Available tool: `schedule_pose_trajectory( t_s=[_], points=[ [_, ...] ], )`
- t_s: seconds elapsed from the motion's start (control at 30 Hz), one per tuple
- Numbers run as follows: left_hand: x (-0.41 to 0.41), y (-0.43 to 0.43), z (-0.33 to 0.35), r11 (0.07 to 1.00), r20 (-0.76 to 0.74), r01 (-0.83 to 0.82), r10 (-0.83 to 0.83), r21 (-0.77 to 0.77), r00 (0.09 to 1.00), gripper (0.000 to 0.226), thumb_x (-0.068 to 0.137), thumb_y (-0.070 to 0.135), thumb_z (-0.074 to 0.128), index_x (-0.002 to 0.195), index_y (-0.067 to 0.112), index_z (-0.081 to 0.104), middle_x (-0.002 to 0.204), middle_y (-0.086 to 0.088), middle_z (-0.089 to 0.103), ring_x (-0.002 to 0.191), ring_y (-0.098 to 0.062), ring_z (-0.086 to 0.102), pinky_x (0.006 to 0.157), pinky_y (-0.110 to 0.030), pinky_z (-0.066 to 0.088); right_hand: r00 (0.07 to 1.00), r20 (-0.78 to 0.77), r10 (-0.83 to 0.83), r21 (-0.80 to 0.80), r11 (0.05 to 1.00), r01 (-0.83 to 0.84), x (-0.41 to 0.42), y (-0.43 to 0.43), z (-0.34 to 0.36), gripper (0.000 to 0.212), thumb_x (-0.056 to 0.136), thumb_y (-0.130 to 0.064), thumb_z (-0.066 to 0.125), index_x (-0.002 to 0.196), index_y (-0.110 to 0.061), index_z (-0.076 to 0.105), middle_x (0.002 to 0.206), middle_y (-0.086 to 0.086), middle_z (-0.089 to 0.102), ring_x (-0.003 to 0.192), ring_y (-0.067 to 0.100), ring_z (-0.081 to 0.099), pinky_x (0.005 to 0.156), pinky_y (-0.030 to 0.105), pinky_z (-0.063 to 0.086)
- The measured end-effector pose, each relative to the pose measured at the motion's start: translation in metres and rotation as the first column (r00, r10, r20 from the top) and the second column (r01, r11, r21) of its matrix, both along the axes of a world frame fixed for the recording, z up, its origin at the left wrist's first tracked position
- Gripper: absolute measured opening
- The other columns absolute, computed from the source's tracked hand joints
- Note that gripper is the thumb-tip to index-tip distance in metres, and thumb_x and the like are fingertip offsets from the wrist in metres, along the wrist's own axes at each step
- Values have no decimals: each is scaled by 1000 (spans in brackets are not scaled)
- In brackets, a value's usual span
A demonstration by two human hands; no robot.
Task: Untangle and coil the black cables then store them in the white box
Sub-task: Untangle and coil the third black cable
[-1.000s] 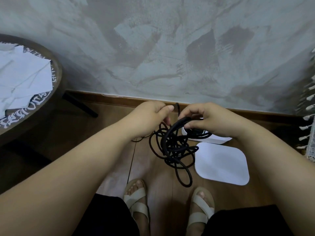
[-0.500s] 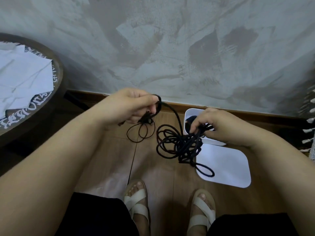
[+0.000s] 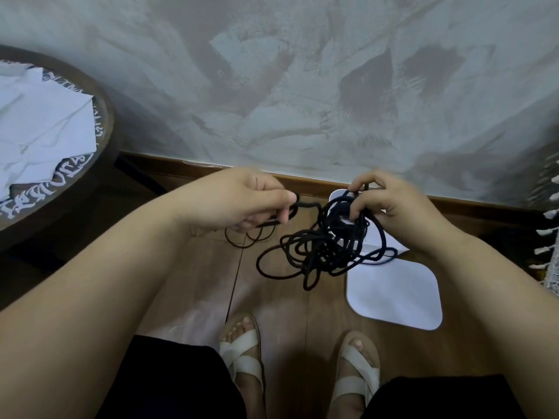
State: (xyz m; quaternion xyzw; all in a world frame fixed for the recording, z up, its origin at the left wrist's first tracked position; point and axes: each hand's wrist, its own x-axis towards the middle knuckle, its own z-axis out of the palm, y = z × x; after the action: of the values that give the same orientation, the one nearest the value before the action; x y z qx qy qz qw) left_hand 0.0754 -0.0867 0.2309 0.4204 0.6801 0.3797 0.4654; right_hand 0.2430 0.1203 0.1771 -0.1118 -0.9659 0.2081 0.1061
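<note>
Standing by the wall, I see the person holding a knot of black cables (image 3: 320, 252) in the air over the wooden floor (image 3: 193, 285), between both hands. The left hand (image 3: 242, 201) pinches one strand between thumb and fingertips; the strand runs across to the main tangle, and a couple of thinner loops (image 3: 251, 237) hang just under that hand. The right hand (image 3: 396, 207) has its fingers curled round several strands at the top of the tangle, which dangles below it in loose, crossing loops.

Right behind and beneath the tangle sits the white box (image 3: 372, 239), on the floor near the baseboard (image 3: 169, 166) and mostly hidden by the cables and the right hand. Just nearer the person lies a flat white lid (image 3: 393, 297) with rounded corners. Two feet in white sandals (image 3: 242, 355) stand on the boards below. Off to the left there is a round dark table (image 3: 104, 128) with white sheets (image 3: 45, 125) lying on it.
</note>
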Motion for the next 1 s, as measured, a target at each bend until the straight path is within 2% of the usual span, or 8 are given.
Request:
schedule_pose_trajectory(
  t_s=[0.1,0.23,0.47,0.53,0.67,0.8,0.87,1.0],
  points=[
    [-1,2,-10,979,-212,1,-45,-202,976,32,94,31,54,70,14,66,43,9,39,42,-10,31,46,-22,28,1000,-25,19,-263,964,-24,2,-4,3,49,82,9,62,68,-37,66,103,-16,56,93,4,56,80,18,49],
    [-5,8,-20,941,-371,-58,-75,-334,926,31,95,32,52,73,17,70,45,11,47,44,-9,38,47,-21,32,999,-12,46,-422,905,-47,2,-2,5,48,79,3,69,64,-42,69,100,-19,61,93,3,61,81,14,49],
    [1,19,-24,973,-516,-161,54,-166,855,37,97,43,44,85,19,70,74,11,59,71,-1,54,59,-13,35,998,9,60,-504,863,-47,0,-8,6,38,78,9,67,70,-28,70,98,-12,65,88,1,63,79,14,49],
    [3,21,-27,978,-468,-193,136,-76,873,32,96,39,48,83,19,69,64,12,57,59,2,53,54,-13,35,998,34,45,-539,842,-20,-2,-10,6,36,77,12,66,70,-23,71,98,-10,66,86,2,64,75,15,52],
    [11,22,-23,982,-62,-186,187,23,980,25,99,23,46,83,9,60,49,7,37,41,-7,30,46,-21,26,990,144,-4,-674,732,101,-3,-10,3,31,80,19,58,69,-7,70,96,-1,68,83,9,68,71,17,53],
    [20,20,-17,992,98,-83,74,95,992,24,99,17,41,84,7,57,50,6,32,44,-6,25,46,-20,23,945,319,-73,-821,476,314,-7,-13,-5,30,89,16,40,78,-4,60,91,11,66,83,19,70,75,28,59],
    [20,19,-15,991,89,-56,45,119,995,25,99,18,41,85,8,58,50,6,33,45,-7,27,47,-19,26,929,357,-94,-855,367,366,-12,-20,-9,17,89,8,50,85,-8,54,85,10,58,76,19,67,74,31,59],
    [9,16,-18,1000,-116,-1,-1,-18,993,26,99,20,43,89,11,64,50,7,43,47,-8,39,53,-18,37,902,299,-312,-743,517,425,-19,-23,-14,35,76,12,66,87,-16,49,88,9,44,63,23,57,65,34,57]
  ],
)
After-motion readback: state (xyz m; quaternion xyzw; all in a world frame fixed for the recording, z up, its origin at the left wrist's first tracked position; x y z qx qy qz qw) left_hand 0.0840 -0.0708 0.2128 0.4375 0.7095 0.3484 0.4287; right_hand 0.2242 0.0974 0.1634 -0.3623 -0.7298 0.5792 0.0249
